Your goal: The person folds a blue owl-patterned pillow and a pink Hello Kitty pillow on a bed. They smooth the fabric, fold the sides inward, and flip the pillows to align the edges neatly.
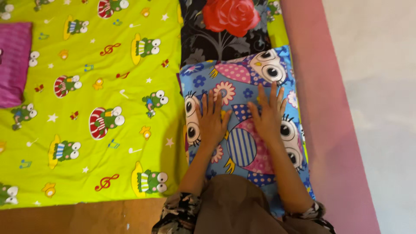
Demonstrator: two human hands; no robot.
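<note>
A blue pillow (242, 78) printed with owls lies at the right side of a bed. My left hand (211, 119) rests flat on it, fingers spread and pointing away from me. Beside it, my right hand (268, 113) also lies flat on the pillow with its fingers apart. Neither hand grips anything. A black pillow (203, 34) with a red rose print sits just beyond the blue one, touching its far edge.
A lime-green sheet (86, 99) with cartoon frogs covers the bed to the left. A magenta cushion (13, 65) lies at the far left edge. A pink border (320, 108) runs along the right, with pale floor (381, 86) beyond. Brown floor (86, 216) shows near me.
</note>
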